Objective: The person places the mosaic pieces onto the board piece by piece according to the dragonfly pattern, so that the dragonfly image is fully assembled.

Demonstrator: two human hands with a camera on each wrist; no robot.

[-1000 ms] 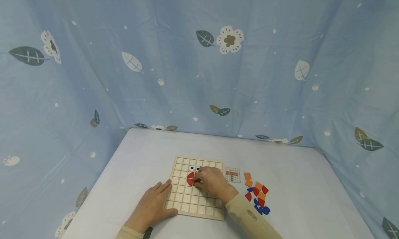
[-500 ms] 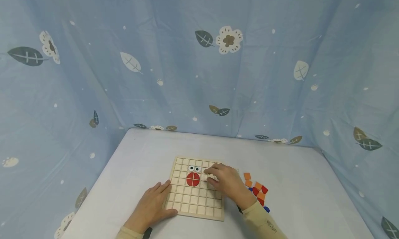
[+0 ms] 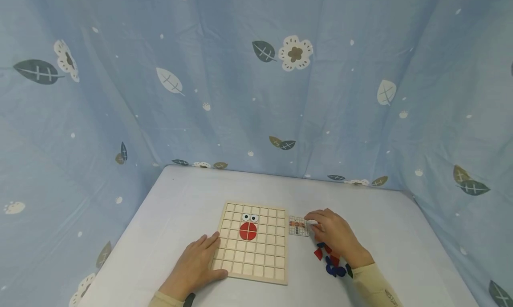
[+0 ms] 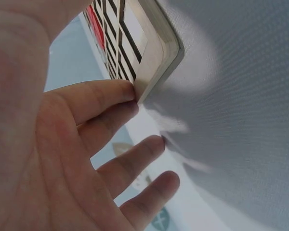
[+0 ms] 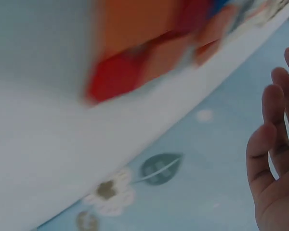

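Observation:
A square wooden grid board (image 3: 264, 244) lies on the table. Set in its upper part are two round eye pieces (image 3: 250, 217) and, just below them, a red disc made of quarter pieces (image 3: 248, 231). My left hand (image 3: 195, 267) rests at the board's left edge, its fingertips on the frame and its thumb at the near corner. To the right, my right hand (image 3: 335, 236) hovers over the loose pieces with its fingers extended and apart, holding nothing. It hides most of the orange squares (image 5: 135, 24). Red pieces (image 3: 318, 254) and blue pieces (image 3: 333, 268) show beside and below it.
Between the board and the right hand lies a small pattern card (image 3: 298, 226) printed with a coloured figure on a grid. A white cloth covers the table (image 3: 200, 187). Blue patterned curtains (image 3: 224, 98) stand around its back and sides.
My right hand has let go of a red quarter piece on the board, completing the disc's visible shape, and moved right past the card to the loose pieces. My left hand stays in place.

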